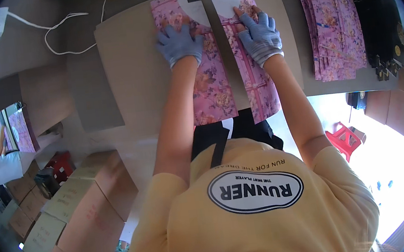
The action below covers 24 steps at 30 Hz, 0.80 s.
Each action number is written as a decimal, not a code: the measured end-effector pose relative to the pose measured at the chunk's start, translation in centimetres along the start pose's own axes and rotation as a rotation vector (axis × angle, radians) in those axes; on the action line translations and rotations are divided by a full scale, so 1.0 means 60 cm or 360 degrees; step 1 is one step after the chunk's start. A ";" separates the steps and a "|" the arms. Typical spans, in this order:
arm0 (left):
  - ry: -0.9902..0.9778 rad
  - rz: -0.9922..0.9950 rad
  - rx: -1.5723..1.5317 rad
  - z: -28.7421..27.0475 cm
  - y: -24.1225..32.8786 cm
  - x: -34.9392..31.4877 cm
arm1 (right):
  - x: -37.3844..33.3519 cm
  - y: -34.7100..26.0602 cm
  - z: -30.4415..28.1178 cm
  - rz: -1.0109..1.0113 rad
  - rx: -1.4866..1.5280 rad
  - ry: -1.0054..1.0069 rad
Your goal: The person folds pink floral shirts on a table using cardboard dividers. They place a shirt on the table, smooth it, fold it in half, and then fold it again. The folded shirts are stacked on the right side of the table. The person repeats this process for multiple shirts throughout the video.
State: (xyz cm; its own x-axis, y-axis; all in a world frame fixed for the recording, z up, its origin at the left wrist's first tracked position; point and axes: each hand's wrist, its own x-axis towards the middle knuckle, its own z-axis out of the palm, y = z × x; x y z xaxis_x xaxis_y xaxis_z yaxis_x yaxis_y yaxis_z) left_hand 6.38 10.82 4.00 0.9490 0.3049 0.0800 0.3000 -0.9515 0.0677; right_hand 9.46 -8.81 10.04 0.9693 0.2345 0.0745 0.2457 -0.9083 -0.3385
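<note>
Two long pink floral sheets, each with a white rounded patch bearing a small black label, lie side by side with a narrow gap between them. My left hand, in a blue-grey glove with bare fingertips, lies spread on the left floral sheet. In a matching glove, my right hand rests with its fingers stretched over the right floral sheet. Both sheets lie on a brown cardboard sheet, and their near ends reach over the table's near edge. Whether the sheets are single or layered, I cannot tell.
At the right is a stack of similar floral sheets, beside a dark pile. A white cable curls at the left. Cardboard boxes stand lower left, a red stool at right. Another person works far left.
</note>
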 end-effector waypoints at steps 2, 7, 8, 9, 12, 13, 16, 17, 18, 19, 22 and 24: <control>0.0117 -0.0061 0.0038 0.012 0.005 -0.006 | -0.007 -0.016 0.019 0.0068 -0.0130 -0.0117; 0.0336 -0.0064 -0.0022 0.053 0.006 -0.016 | -0.026 -0.027 0.120 0.0012 -0.0505 -0.0003; 0.0382 -0.0037 0.0015 0.059 0.006 -0.015 | -0.030 -0.020 0.141 -0.0011 -0.0548 0.0073; 0.0416 -0.0015 0.0060 0.057 0.005 -0.017 | -0.033 -0.019 0.152 -0.0006 -0.0538 0.0091; 0.0537 0.0043 0.0003 0.071 -0.001 -0.019 | -0.031 -0.018 0.159 -0.0015 -0.0521 0.0129; 0.0578 0.0060 -0.0050 0.078 -0.002 -0.018 | -0.030 -0.017 0.162 -0.0020 -0.0534 0.0130; 0.0389 0.0017 0.0143 0.059 0.002 -0.018 | -0.033 -0.026 0.152 -0.0150 -0.0446 0.0315; 0.0289 0.0016 0.0142 0.049 0.006 -0.020 | -0.034 -0.024 0.151 -0.0131 -0.0442 0.0264; 0.0210 0.0008 0.0146 0.039 0.009 -0.016 | -0.031 -0.022 0.153 -0.0124 -0.0432 0.0232; 0.0130 0.0000 0.0149 0.036 0.010 -0.020 | -0.032 -0.020 0.153 -0.0116 -0.0422 0.0199; 0.0271 0.0053 0.0125 0.050 0.006 -0.022 | -0.037 -0.019 0.154 -0.0149 -0.0451 0.0136; 0.0315 0.0068 0.0117 0.056 0.004 -0.022 | -0.041 -0.018 0.151 -0.0180 -0.0439 0.0124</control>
State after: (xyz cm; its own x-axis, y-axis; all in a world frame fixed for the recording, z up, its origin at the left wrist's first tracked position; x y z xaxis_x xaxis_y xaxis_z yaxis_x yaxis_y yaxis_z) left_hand 5.50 10.04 0.58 0.9256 0.2596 0.2754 0.2733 -0.9619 -0.0118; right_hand 6.70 -5.26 1.73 0.9310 0.3219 0.1722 0.3357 -0.9402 -0.0572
